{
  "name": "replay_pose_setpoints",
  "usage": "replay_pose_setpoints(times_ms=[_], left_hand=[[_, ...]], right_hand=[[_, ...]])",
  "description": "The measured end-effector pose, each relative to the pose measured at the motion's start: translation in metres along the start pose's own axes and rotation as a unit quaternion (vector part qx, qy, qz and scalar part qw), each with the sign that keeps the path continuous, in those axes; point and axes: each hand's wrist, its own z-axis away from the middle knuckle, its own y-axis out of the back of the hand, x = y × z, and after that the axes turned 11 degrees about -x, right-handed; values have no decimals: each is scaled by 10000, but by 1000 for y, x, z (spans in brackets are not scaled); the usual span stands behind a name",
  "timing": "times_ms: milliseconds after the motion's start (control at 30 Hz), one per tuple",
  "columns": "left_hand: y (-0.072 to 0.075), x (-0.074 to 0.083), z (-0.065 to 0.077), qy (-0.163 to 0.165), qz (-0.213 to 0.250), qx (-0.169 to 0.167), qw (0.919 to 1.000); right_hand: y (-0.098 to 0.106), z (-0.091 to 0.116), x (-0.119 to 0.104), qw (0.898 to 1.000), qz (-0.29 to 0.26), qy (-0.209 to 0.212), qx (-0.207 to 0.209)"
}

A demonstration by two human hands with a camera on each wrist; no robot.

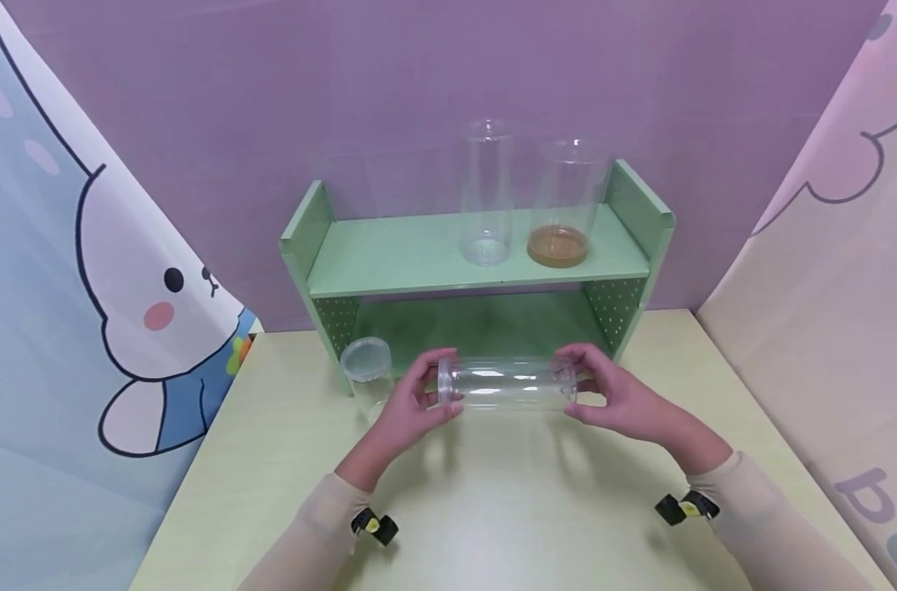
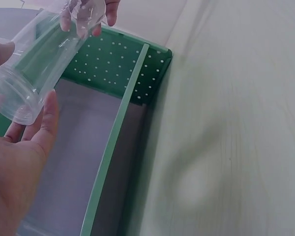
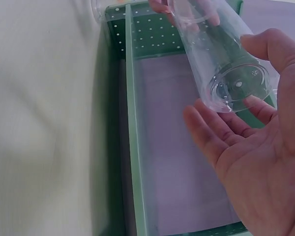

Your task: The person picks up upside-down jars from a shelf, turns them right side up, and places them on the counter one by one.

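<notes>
A clear plastic jar lies sideways in the air between both hands, in front of the green shelf. My left hand grips its lidded end, thumb on the near side and fingers behind. At the other end, my right hand holds the round base between thumb and fingers. In the left wrist view the lid end of the jar sits between thumb and fingers. The right wrist view shows the jar's base against the fingertips. No contents show inside the jar.
On the top board of the green shelf stand a tall clear jar and a wider clear jar with a brown bottom. A shorter lidded jar stands on the table left of the left hand. Printed curtains hang at both sides.
</notes>
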Motion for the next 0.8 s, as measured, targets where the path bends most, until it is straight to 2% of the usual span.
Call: replay_pose_setpoints(times_ms=[200,400,633,800], left_hand=[[1,1,-4,-194,128,116,9997],[2,3,-12,-454,553,273,9971],[-1,7,-22,-505,811,426,9945],[-4,10,-29,-550,982,318,9931]], right_hand=[[-3,-1,1,10000,18,-71,44],[-13,-3,4,9997,-55,-217,16],[-33,-4,13,9985,-220,-509,-49],[-44,-6,17,9976,-415,-535,-147]])
